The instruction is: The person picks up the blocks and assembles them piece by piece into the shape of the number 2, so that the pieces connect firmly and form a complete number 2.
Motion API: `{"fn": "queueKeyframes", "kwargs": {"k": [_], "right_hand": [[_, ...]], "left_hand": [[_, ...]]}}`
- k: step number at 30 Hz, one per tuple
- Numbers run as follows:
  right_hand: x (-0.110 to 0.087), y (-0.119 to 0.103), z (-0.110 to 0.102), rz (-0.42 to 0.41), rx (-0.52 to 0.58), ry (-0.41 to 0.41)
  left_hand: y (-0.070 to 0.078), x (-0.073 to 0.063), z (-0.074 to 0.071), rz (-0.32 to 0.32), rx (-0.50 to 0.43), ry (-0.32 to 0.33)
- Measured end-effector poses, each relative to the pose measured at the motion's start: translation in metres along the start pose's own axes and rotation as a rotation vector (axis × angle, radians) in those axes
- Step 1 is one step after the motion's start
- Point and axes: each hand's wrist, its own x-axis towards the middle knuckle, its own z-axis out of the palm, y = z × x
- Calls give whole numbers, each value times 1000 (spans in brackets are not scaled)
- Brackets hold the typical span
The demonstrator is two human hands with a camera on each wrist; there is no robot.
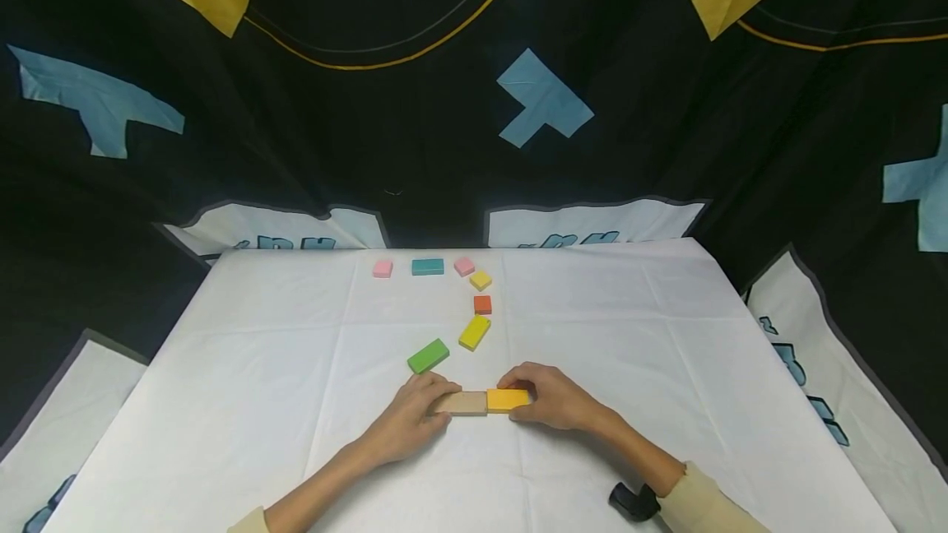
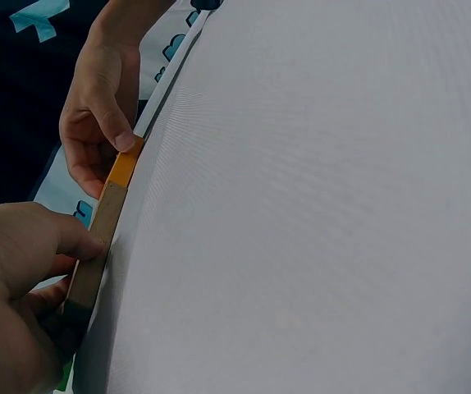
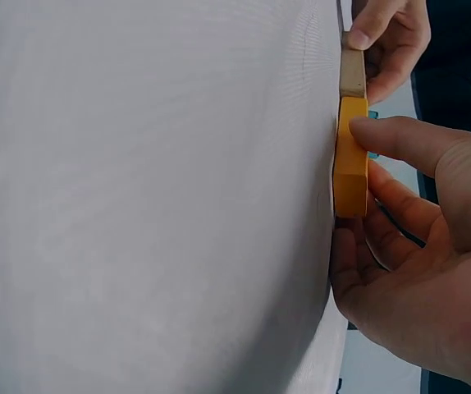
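The left hand pinches a tan, wooden-looking rectangular block at its left end, thumb on the near side and fingers on the far side. The right hand is clamped likewise on an orange-yellow rectangular block, which touches the tan block's right end, so that the two lie in line. Both are on a bench spread with creased white cloth.

Beyond the tan block and to its left, near the left hand's fingers, lies a bright green rectangular block, set at a slant. Farther behind the tan block come a slanted yellow rectangular block, a small orange-red block and a small pale-yellow block. Farthest from it, a teal rectangular block sits between two small pink blocks.
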Motion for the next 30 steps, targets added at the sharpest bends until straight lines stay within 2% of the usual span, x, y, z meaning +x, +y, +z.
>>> {"fn": "queueKeyframes", "kwargs": {"k": [12,30], "right_hand": [[9,-5,6,2,-14,-14],[21,-12,12,-45,-50,-9]], "left_hand": [[-1,0,0,-6,-4,-11],[-3,-1,0,13,-9,-4]]}}
